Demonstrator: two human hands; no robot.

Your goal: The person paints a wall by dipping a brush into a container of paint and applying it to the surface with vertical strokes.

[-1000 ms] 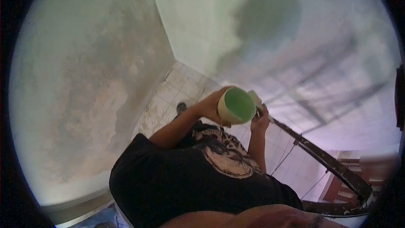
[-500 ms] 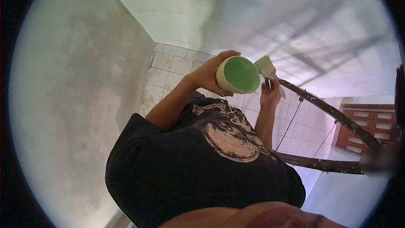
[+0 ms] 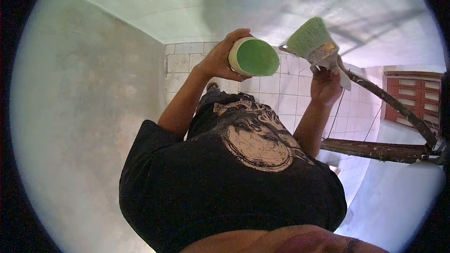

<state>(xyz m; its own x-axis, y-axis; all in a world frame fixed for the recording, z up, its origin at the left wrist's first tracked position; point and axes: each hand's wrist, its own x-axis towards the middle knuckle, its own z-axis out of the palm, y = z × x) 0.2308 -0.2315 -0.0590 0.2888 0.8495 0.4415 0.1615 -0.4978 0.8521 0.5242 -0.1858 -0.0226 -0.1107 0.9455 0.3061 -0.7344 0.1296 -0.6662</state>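
My left hand is wrapped round the side of a pale tub, which is tilted so its mouth faces me. Green paint shows inside it. To the right, my right hand grips a wide paintbrush by its handle, fingers closed below the metal band. The bristles point up and are coated in green. Brush and tub are apart, with the brush raised higher and nearer to me.
A pale wall rises ahead, and a patchy wall stands at left. White tiles cover the floor. Rough wooden poles cross at right, near my right forearm. Beyond them is a reddish-brown slatted wooden panel.
The brush has moved up and right, away from the tub's rim, and looks larger. My left hand and the tub have shifted slightly up and left in view.
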